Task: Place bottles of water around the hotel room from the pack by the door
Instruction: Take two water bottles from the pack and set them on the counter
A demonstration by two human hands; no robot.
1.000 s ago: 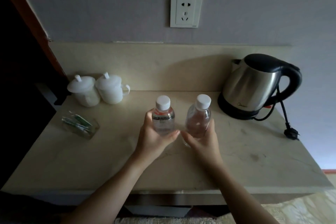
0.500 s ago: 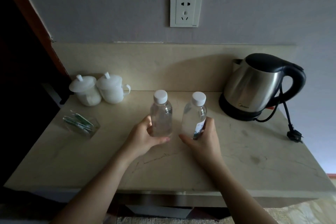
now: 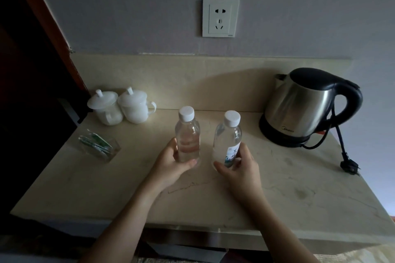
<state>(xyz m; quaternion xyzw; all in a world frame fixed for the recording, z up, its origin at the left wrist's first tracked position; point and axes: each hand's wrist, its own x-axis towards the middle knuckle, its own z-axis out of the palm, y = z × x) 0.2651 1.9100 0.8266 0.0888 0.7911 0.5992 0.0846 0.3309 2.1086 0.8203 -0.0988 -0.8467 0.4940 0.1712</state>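
Beige marble-look stone worktop [image 3: 277,205], dim light, carries everything noted below. Your left hand [image 3: 171,166] is wrapped around the lower half of a clear plastic water bottle with a white screw cap [image 3: 187,134], thumb across the front and fingers behind; the bottle stands upright at mid-worktop, toward the back edge. Your right hand [image 3: 239,171] grips the base of a second clear plastic water bottle with a white cap and a blue-and-white label [image 3: 227,141]; this one leans with its cap tipped to the right. I cannot tell whether its base touches the stone. The two bottles sit just beside each other, apart, not touching. At the back right corner: a brushed stainless-steel electric kettle with black lid and handle [image 3: 307,109], its black cord running to a loose plug [image 3: 348,165] lying near the right edge. At the back left corner: two white lidded ceramic cups [image 3: 121,107], touching side by side. Near the left edge, a clear rectangular holder of green-and-white sachets [image 3: 99,145]. On the wall above, a white power socket [image 3: 220,18].
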